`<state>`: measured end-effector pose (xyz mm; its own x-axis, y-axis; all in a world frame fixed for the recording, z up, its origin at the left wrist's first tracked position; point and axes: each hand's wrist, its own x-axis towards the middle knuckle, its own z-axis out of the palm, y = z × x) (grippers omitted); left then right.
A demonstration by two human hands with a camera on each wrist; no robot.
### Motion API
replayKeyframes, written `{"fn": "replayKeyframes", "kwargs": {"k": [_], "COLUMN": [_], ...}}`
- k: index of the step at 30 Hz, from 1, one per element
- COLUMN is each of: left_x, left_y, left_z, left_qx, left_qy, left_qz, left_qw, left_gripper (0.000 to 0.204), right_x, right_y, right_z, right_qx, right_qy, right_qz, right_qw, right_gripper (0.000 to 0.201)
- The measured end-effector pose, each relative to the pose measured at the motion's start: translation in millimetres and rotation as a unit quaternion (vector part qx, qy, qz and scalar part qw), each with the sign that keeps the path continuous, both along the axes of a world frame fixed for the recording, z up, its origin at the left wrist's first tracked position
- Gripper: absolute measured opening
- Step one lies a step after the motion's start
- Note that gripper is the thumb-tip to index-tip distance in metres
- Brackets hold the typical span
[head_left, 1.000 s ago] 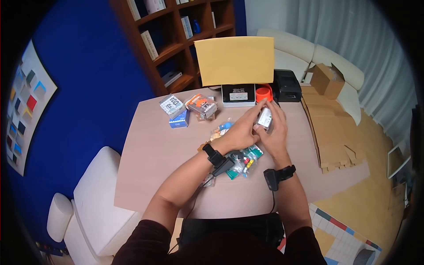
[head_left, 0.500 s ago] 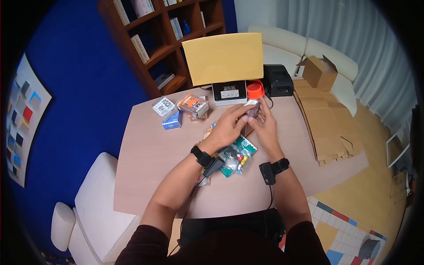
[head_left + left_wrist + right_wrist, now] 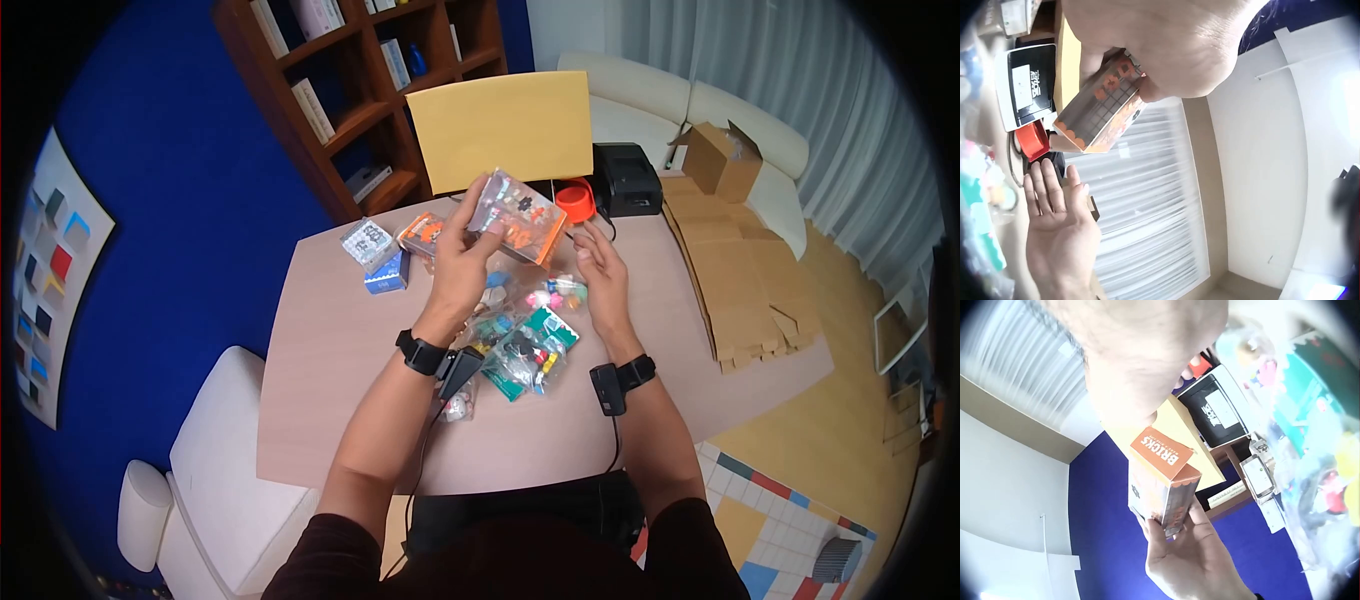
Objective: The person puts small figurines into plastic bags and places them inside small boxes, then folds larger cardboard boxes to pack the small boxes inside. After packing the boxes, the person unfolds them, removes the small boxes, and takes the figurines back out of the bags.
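My left hand (image 3: 460, 275) holds a toy-brick box (image 3: 520, 220), thumb on one face and fingers behind it, raised over the back of the table. Its sides are grey and orange, with a picture on the broad face. In the right wrist view the box's orange end flap (image 3: 1163, 453), lettered BRICKS, stands partly lifted. To the right of the box, my right hand (image 3: 607, 280) is apart from it, palm turned up and fingers loosely extended, as the left wrist view shows. Below both hands lie clear bags of colourful toy pieces (image 3: 545, 355) and green packaging.
Several more boxes lie at the back left: a grey-white one (image 3: 368, 243), a blue one (image 3: 387, 276) and an orange one (image 3: 421, 232). A red round object (image 3: 573, 200), a black machine (image 3: 627, 178) and a yellow panel (image 3: 500, 130) stand at the back. Flattened cardboard (image 3: 725, 270) is at right.
The box has gone from between both hands to the left hand alone, moving left and turning its broad face into view. The right hand has let go and opened.
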<state>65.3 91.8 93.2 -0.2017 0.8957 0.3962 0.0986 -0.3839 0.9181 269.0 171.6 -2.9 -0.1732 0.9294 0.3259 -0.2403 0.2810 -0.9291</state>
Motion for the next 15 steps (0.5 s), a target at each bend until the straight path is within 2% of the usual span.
{"fn": "replayKeyframes", "kwargs": {"k": [1,3,5,6,7,8,11,13,15], "left_x": [0.0,0.5,2.2,3.1,4.4,3.0,11.1,9.8,2.0], "left_y": [-3.6,-10.1,-12.4,-15.1,-18.7,-23.4,-33.5,-37.0,-35.1], "left_z": [-1.2,-4.5,-13.4,-17.7,-19.1,-19.8,-18.7,-16.0,-19.1], "left_qx": [0.002,-0.033,-0.005,-0.007,-0.011,-0.052,-0.046,-0.042,-0.073], "left_qy": [0.001,-0.123,-0.110,-0.135,-0.160,-0.106,-0.145,-0.162,-0.126], "left_qz": [0.001,-0.008,0.011,-0.011,-0.033,-0.050,-0.095,-0.080,-0.070], "left_qw": [1.000,0.992,0.994,0.991,0.987,0.992,0.984,0.983,0.987], "left_gripper": [0.066,0.067,0.067,0.067,0.067,0.064,0.061,0.056,0.053], "right_x": [-0.5,-1.8,-3.3,-8.7,-16.5,-20.9,-24.8,-21.9,-19.8], "right_y": [-1.6,-6.0,-21.6,-29.7,-38.6,-43.7,-46.7,-44.4,-41.6], "right_z": [2.3,7.9,30.6,37.3,42.9,44.9,40.1,37.7,35.7], "right_qx": [0.011,0.027,0.048,0.052,0.044,0.034,-0.003,-0.003,-0.003], "right_qy": [-0.012,-0.023,0.009,0.007,0.054,0.101,0.112,0.119,0.126], "right_qz": [-0.005,-0.009,0.031,0.033,0.068,0.103,0.114,0.123,0.134], "right_qw": [1.000,0.999,0.998,0.998,0.995,0.989,0.987,0.985,0.983], "right_gripper": [0.059,0.058,0.061,0.061,0.063,0.066,0.066,0.065,0.063]}}
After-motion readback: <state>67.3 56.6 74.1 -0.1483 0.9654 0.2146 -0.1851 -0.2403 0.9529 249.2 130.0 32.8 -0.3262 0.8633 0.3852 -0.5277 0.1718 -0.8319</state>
